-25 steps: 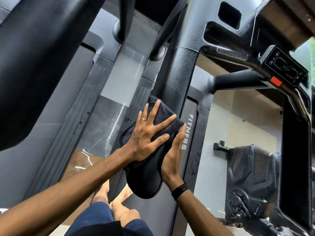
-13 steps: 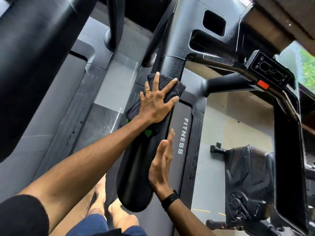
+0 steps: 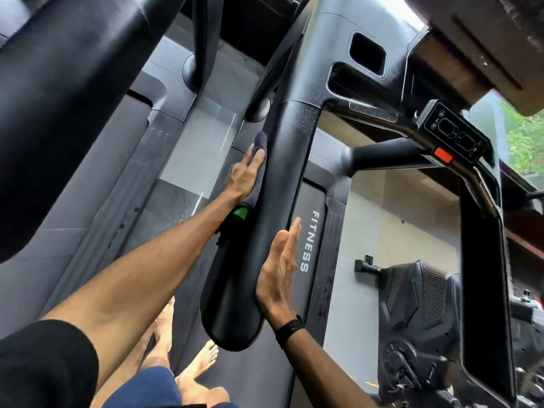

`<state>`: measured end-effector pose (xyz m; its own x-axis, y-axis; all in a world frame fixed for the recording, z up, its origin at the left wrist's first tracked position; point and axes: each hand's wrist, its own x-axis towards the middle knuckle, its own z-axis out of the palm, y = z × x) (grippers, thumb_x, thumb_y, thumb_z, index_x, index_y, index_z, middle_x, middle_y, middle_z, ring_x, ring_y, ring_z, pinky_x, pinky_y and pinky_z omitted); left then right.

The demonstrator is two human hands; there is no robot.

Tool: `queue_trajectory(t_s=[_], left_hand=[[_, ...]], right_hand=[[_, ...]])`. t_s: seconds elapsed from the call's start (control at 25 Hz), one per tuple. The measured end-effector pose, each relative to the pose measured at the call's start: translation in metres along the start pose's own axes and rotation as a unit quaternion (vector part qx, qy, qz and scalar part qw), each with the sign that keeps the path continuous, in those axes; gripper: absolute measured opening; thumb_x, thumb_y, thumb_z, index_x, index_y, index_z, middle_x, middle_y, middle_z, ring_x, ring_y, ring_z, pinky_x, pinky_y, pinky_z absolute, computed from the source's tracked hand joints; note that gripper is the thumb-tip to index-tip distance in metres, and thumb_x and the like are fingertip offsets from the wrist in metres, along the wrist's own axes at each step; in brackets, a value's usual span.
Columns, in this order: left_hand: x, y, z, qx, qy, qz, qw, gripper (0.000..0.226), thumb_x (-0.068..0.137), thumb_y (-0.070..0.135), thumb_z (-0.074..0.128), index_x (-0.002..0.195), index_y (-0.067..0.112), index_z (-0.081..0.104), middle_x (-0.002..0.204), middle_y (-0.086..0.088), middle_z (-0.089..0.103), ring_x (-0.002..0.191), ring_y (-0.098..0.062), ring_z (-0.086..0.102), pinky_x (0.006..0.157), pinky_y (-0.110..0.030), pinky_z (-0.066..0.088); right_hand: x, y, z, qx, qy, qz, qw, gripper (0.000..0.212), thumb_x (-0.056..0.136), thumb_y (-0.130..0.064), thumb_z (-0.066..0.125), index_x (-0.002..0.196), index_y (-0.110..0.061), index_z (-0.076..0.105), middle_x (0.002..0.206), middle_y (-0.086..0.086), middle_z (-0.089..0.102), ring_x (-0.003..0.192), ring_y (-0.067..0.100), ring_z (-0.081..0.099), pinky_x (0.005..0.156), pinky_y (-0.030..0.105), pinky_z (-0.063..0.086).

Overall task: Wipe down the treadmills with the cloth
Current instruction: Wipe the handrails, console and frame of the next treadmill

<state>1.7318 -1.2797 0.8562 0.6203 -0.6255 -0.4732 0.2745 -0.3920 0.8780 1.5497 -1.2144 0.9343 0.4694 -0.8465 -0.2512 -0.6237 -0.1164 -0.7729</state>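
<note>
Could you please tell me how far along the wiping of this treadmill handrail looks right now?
Nothing visibly marks any part as finished. In hand: the left hand presses the dark cloth against the left side of the handrail, while the right hand lies flat on its right side. The control panel is untouched.

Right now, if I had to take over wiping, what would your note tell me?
Left hand: flat, pressing the dark cloth against the left side of the treadmill handrail, up near where the rail meets the upright.
Right hand: open, fingers straight, resting against the handrail's right side near its rounded end, holding nothing.
Cloth: trapped between palm and rail; its green tag pokes out by the wrist.
Done: cannot tell from this view which parts are already clean.
Left: probably the rest of this rail, the control panel with the red button, and the neighbouring treadmill.
</note>
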Motion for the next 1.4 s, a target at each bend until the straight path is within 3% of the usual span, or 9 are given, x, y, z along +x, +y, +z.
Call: queue_trajectory(t_s=[0.12,0.28,0.44,0.64,0.84,1.16,1.28,1.4], left_hand=[[-0.029,-0.059,0.000,-0.052,-0.009,0.010,0.999,0.102,0.072,0.093,0.035,0.155,0.032,0.030,0.159,0.005,0.032,0.149,-0.017,0.026,0.125,-0.045,0.015],[-0.077,-0.069,-0.001,-0.026,0.008,0.110,0.994,0.068,0.083,0.083,0.029,0.147,0.060,0.019,0.163,0.014,0.019,0.151,-0.013,0.014,0.125,-0.048,0.010],[-0.093,-0.045,-0.006,0.056,-0.029,0.189,0.980,0.049,0.091,0.069,0.024,0.139,0.072,0.013,0.167,0.010,0.000,0.154,-0.021,0.000,0.122,-0.058,0.006],[-0.073,-0.015,0.001,0.180,-0.017,0.267,0.947,0.053,0.091,0.063,0.031,0.138,0.075,0.010,0.166,0.011,-0.013,0.153,-0.033,-0.006,0.119,-0.064,0.006],[-0.037,0.027,0.010,0.263,0.007,0.250,0.932,0.057,0.088,0.063,0.023,0.141,0.069,0.004,0.166,0.007,-0.012,0.151,-0.040,-0.003,0.118,-0.065,0.006],[0.044,0.099,0.035,0.363,0.040,0.203,0.908,0.055,0.097,0.062,0.033,0.147,0.062,0.013,0.166,0.003,-0.012,0.150,-0.045,0.000,0.114,-0.069,0.010],[0.064,0.113,0.038,0.353,0.064,0.154,0.921,0.055,0.092,0.066,0.034,0.143,0.067,0.012,0.166,0.004,-0.003,0.148,-0.043,0.014,0.113,-0.067,0.021],[0.078,0.116,0.042,0.283,0.103,0.111,0.947,0.058,0.083,0.074,0.031,0.139,0.069,0.018,0.163,0.002,0.018,0.139,-0.036,0.037,0.113,-0.056,0.032]], right_hand=[[0.001,0.002,-0.001,-0.002,0.000,0.002,1.000,0.095,0.078,-0.090,0.004,0.156,-0.036,-0.003,0.165,-0.016,-0.001,0.150,-0.002,-0.001,0.125,0.044,0.004],[0.001,0.004,-0.004,-0.018,-0.019,0.006,1.000,0.100,0.075,-0.092,0.000,0.157,-0.035,-0.005,0.165,-0.016,-0.007,0.147,-0.009,-0.010,0.125,0.040,-0.004],[0.027,-0.003,-0.009,-0.009,-0.027,-0.021,0.999,0.101,0.073,-0.093,0.000,0.155,-0.035,-0.010,0.163,-0.017,-0.017,0.145,-0.011,-0.018,0.124,0.038,-0.010],[0.120,-0.038,-0.007,0.017,0.050,-0.019,0.998,0.121,0.060,-0.099,-0.005,0.157,-0.027,-0.010,0.166,-0.005,-0.012,0.151,0.006,-0.011,0.121,0.037,-0.013],[0.175,-0.054,-0.006,0.058,0.091,-0.044,0.993,0.115,0.066,-0.097,0.000,0.158,-0.028,-0.007,0.167,-0.005,-0.003,0.153,0.009,-0.003,0.120,0.049,-0.010],[0.184,-0.055,-0.007,0.082,0.084,-0.096,0.988,0.103,0.077,-0.091,0.002,0.158,-0.028,0.004,0.167,-0.006,-0.002,0.149,-0.004,-0.003,0.115,0.028,-0.009],[0.186,-0.051,-0.009,0.094,0.049,-0.086,0.991,0.104,0.076,-0.091,-0.001,0.158,-0.028,0.009,0.167,-0.006,-0.002,0.148,-0.005,0.000,0.114,0.023,-0.008],[0.189,-0.047,-0.011,0.086,0.006,-0.108,0.990,0.101,0.079,-0.088,-0.003,0.158,-0.026,0.008,0.167,-0.006,-0.006,0.149,-0.003,-0.002,0.118,0.027,-0.005]])
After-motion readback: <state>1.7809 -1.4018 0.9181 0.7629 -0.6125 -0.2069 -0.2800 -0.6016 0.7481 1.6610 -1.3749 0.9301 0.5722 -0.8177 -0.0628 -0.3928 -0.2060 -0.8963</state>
